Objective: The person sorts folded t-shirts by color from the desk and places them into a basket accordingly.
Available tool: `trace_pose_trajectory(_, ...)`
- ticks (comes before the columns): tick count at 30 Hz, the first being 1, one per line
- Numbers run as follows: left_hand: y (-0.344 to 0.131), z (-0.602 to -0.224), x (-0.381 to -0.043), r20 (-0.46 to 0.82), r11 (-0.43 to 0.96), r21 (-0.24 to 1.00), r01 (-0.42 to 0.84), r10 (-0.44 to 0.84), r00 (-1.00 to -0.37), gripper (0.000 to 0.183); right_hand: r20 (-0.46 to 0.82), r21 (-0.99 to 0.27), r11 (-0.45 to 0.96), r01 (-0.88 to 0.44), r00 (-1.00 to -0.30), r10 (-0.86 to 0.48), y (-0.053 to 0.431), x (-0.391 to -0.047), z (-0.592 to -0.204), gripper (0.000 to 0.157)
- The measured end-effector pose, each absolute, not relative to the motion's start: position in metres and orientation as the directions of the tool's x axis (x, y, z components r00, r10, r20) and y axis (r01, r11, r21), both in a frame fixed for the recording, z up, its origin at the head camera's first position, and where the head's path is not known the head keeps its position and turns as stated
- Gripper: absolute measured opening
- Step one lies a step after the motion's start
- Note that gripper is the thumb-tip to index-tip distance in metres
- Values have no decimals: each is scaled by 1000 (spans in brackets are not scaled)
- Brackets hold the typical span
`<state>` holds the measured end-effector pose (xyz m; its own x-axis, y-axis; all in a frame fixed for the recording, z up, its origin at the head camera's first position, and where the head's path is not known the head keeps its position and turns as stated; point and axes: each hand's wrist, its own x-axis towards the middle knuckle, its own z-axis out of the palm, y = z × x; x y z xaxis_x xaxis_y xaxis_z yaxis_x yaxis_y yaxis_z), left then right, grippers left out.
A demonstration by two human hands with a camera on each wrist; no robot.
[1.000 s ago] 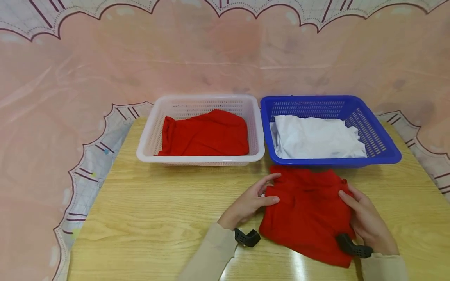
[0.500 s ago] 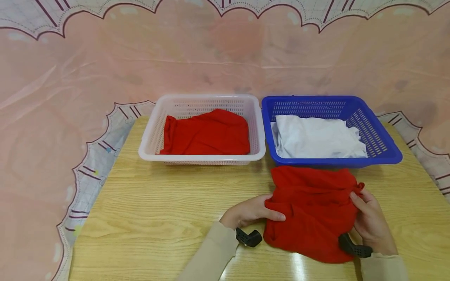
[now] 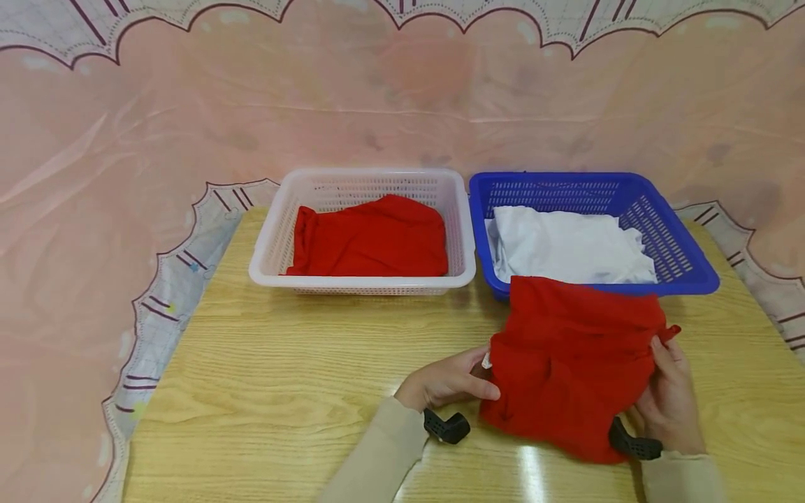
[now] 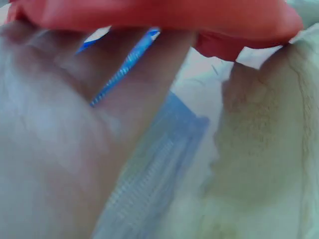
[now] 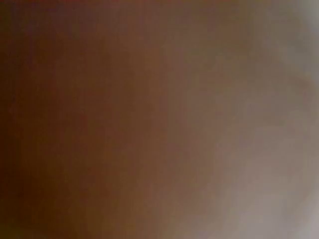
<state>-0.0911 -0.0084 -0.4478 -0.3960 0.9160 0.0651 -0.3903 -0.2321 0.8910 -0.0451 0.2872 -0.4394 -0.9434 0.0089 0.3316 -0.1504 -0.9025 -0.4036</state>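
A folded red garment [image 3: 575, 356], made of soft fabric, is held between both hands in front of the blue basket; its far edge overlaps the basket's front rim. At its left edge my left hand [image 3: 449, 381] grips it, thumb on top and fingers beneath. In the left wrist view those fingers [image 4: 149, 74] reach up under the red fabric. My right hand [image 3: 669, 398] pinches the right edge with the thumb on top, and a small bunched bit of cloth sticks out past it. The right wrist view is only a brown blur.
A blue basket [image 3: 682, 241] holds folded white cloth [image 3: 572, 244]. Left of it, a white basket [image 3: 267, 244] contains another folded red cloth [image 3: 377, 241]. Both stand at the back of the wooden table [image 3: 283, 391], before a pink patterned backdrop [image 3: 377, 105].
The red garment has shifted right and its far edge has risen over the blue basket's front rim. My left hand has moved down its left edge; the right hand has moved slightly right.
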Motion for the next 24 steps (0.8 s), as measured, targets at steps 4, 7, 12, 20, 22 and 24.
trace_pose_trajectory(4, -2, -445, -90, 43, -217, 925, -313, 876, -480, 52, 277, -358, -920, -158, -959, 57, 281, -48, -440, 40)
trace_pose_trajectory(7, 4, -446, -89, 0, -165, 956, -241, 824, -566, 42, 261, -365, -917, -160, -963, 64, 278, -49, -442, 39)
trace_pose_trajectory(12, 16, -450, -87, -109, -21, 986, -166, 674, -731, 33, 265, -386, -906, -172, -962, 70, 276, -51, -443, 39)
trace_pose_trajectory(20, 22, -452, -87, -94, -53, 989, -137, 486, -869, 30, 263, -354, -930, -98, -965, 1, 277, -54, -445, 42)
trace_pose_trajectory(22, 20, -451, -87, -62, -64, 993, -103, 464, -884, 27, 246, -322, -944, -71, -969, -11, 278, -53, -447, 42)
trace_pose_trajectory(24, 18, -450, -87, -28, -90, 993, -76, 443, -896, 26, 237, -284, -958, -37, -971, -33, 280, -53, -448, 42)
